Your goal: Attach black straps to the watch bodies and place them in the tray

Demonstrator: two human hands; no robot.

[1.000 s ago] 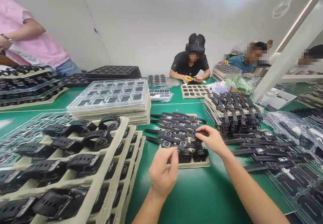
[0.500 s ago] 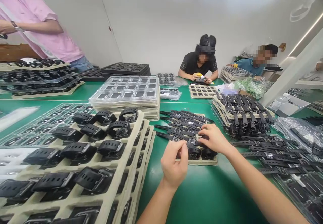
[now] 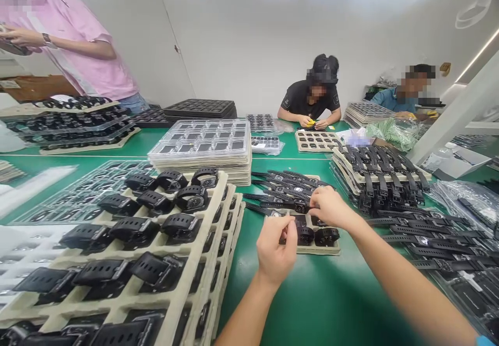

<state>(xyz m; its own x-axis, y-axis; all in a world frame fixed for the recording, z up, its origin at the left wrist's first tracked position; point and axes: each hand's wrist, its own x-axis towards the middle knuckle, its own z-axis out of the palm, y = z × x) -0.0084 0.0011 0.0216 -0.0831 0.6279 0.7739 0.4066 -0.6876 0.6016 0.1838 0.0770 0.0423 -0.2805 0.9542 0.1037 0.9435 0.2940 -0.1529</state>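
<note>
Several black smartwatches with straps laid out flat cover the far part of a beige moulded tray [image 3: 333, 251] in front of me. Two watches with closed loop straps sit in its near cells, such as the looped watch [image 3: 326, 236]. My right hand [image 3: 331, 209] is closed at the tray's right side, its fingertips on a black smartwatch [image 3: 299, 208] that appears raised above a cell. At the near left corner, my left hand [image 3: 276, 250] is closed in a pinch. Its fingers hide whatever they hold, close to the looped watches.
Stacked beige trays of looped watches [image 3: 134, 231] fill the left foreground. Behind stands a stack topped by clear trays [image 3: 198, 140]. Right are a tray stack with hanging straps [image 3: 380, 171] and loose strapped watches [image 3: 429, 231]. Co-workers handle items across the table and at the left.
My right hand's fingers have closed, and a watch beside them has shifted away from me, showing a near cell. My left hand keeps its pinch. The view has swung slightly left.
</note>
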